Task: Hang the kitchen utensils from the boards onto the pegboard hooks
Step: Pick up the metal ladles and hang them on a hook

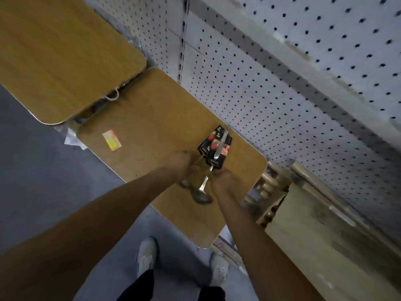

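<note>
Where hands (202, 172) meet, blurred spoons (200, 195) stay unclear.

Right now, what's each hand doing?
Left hand: fingers curled on the carded spoons.
Right hand: grips the same spoons lower down.

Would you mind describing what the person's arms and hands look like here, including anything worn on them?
Both forearms are bare as far as the view shows: no sleeves, gloves, watch or bracelets are visible on the left hand or the right hand. The picture is too blurred to rule out rings. Lower down, the person wears dark trousers and pale grey shoes.
</note>
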Motion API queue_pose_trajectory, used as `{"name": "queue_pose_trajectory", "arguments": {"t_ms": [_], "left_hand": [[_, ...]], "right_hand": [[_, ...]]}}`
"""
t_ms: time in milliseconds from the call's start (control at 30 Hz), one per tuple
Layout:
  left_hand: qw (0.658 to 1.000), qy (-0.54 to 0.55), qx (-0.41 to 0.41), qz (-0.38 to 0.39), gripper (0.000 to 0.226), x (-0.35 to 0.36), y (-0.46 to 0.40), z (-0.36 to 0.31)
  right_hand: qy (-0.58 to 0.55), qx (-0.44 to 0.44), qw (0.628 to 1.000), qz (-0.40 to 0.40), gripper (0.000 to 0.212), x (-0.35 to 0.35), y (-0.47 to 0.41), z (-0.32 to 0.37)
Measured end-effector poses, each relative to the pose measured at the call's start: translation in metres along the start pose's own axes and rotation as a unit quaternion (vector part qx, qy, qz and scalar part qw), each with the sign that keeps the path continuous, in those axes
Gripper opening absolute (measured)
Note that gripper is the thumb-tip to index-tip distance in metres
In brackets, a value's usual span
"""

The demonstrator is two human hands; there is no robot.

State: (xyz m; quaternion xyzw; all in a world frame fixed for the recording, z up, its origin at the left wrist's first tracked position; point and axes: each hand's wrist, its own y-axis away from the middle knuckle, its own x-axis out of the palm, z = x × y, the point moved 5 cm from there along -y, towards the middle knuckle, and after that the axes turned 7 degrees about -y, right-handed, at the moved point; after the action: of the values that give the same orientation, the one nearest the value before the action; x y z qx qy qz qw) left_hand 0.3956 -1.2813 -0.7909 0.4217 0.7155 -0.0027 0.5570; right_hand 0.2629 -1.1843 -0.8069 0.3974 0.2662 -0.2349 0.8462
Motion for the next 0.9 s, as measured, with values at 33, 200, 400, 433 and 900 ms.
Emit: {"name": "queue_pose_trajectory", "arguments": {"t_ms": [33, 200, 400, 433, 900], "left_hand": [[1.0, 0.026, -0.016, 0.004, 0.041, 0.008, -0.01, 0.003], [0.989, 0.131, -0.064, -0.001, 0.029, 0.032, -0.035, 0.008], [0.976, 0.199, -0.087, 0.033, 0.012, 0.043, 0.003, 0.017], [0.962, 0.249, -0.101, 0.036, 0.012, 0.039, 0.017, 0.015], [0.903, 0.423, -0.043, -0.055, 0.011, -0.091, 0.219, -0.04]], "right_hand": [[-0.03, 0.002, 1.0, 0.0, 0.017, 0.01, -0.008, -0.005], [-0.174, 0.058, 0.983, -0.031, 0.033, 0.04, -0.028, -0.024], [-0.324, 0.082, 0.941, -0.048, 0.018, 0.015, 0.009, -0.037], [-0.357, 0.085, 0.929, -0.043, 0.027, 0.01, 0.021, -0.037], [-0.354, -0.089, 0.931, -0.013, 0.031, -0.128, 0.22, 0.042]]}}
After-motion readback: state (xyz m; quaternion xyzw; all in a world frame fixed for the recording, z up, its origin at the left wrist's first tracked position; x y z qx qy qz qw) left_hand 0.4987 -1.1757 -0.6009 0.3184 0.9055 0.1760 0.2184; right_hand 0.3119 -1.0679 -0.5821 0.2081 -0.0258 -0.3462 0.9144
